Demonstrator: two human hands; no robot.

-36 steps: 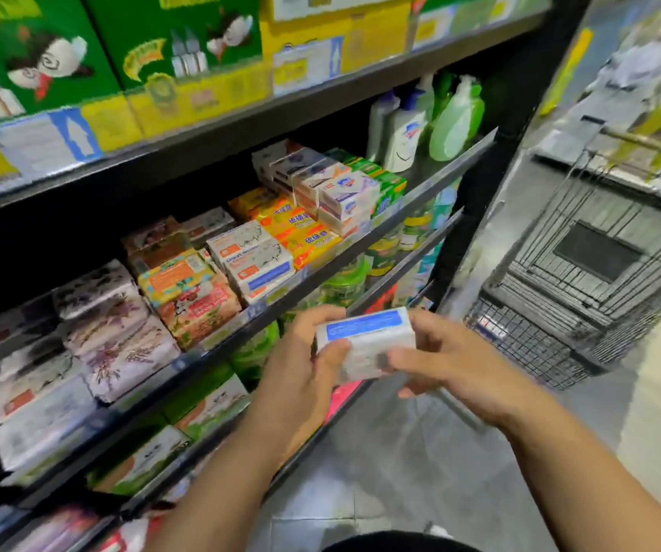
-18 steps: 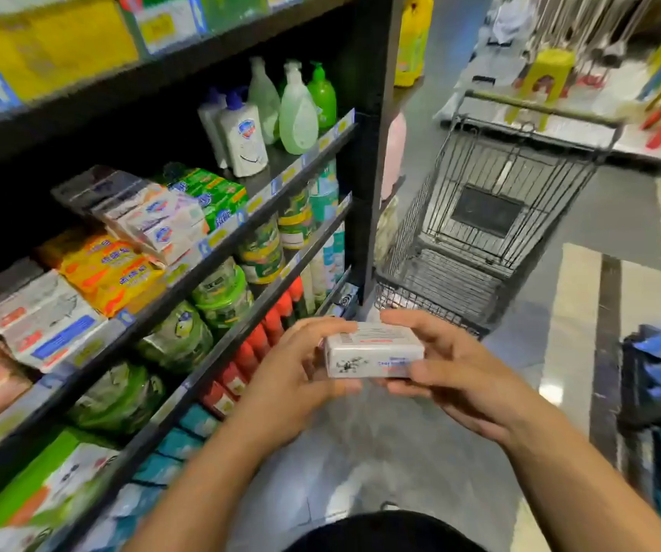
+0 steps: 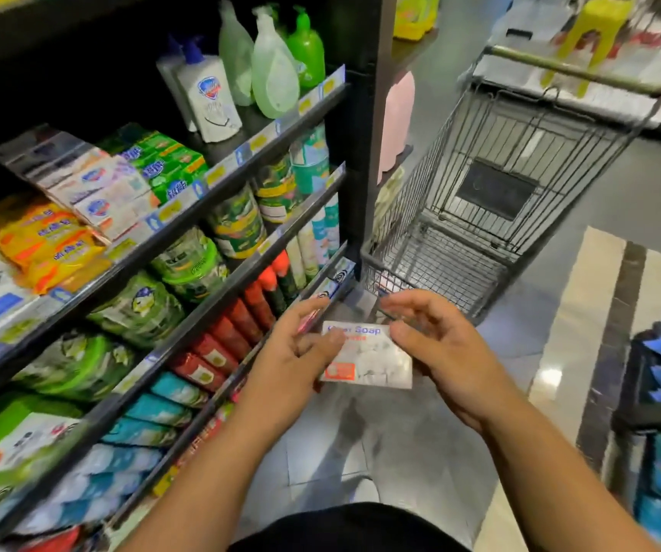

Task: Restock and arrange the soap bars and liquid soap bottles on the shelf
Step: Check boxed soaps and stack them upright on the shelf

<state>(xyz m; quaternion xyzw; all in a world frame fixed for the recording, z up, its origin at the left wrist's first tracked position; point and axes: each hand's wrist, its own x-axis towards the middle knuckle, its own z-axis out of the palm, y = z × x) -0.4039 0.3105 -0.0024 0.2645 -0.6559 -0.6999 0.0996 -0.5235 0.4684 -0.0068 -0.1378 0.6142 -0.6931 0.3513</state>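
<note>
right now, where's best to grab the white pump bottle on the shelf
Grip the white bottle round its wide body, below the blue pump, coming from the aisle. It stands upright near the shelf edge with a pale green bottle close beside it, so the front is the open side.
</note>
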